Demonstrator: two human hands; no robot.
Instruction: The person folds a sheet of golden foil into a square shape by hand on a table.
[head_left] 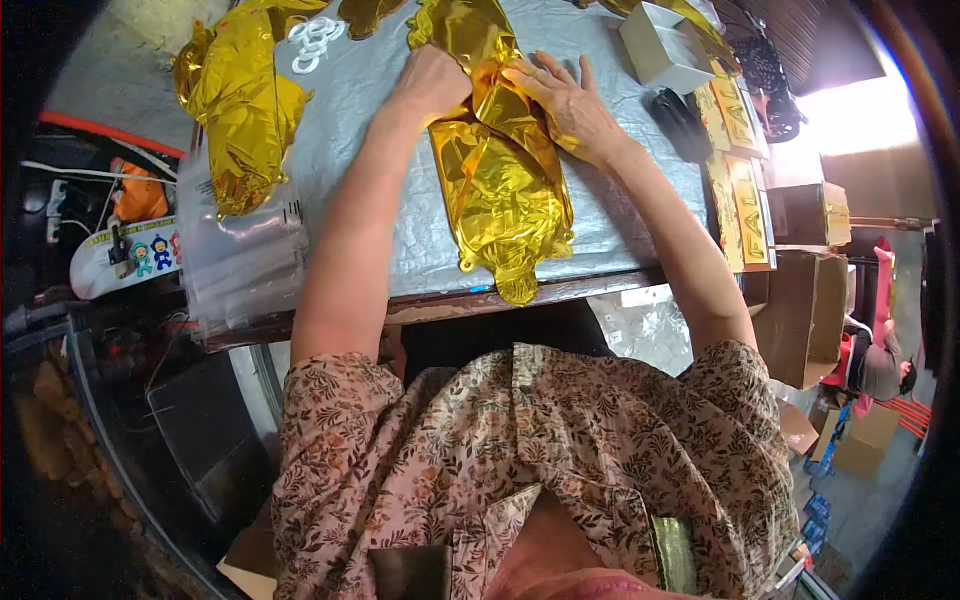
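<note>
A flat gold foil balloon [505, 190] lies lengthwise on the covered table in front of me, its small tabbed end hanging slightly over the near edge. My left hand [438, 85] is curled against the balloon's left side at its narrow, creased middle, with the fingertips hidden in the foil. Across from it, my right hand [572, 108] rests on the right side of the same crease, index finger on the foil and the other fingers spread. Another gold foil balloon [240, 110] lies on the left of the table.
White plastic rings [315, 42] lie near the far left. At right are a white open box [668, 48], a dark object [678, 122] and yellow lettered boxes [742, 210]. Clear plastic bags [245, 260] overhang the left edge. Cardboard boxes [800, 315] stand beyond the table's right side.
</note>
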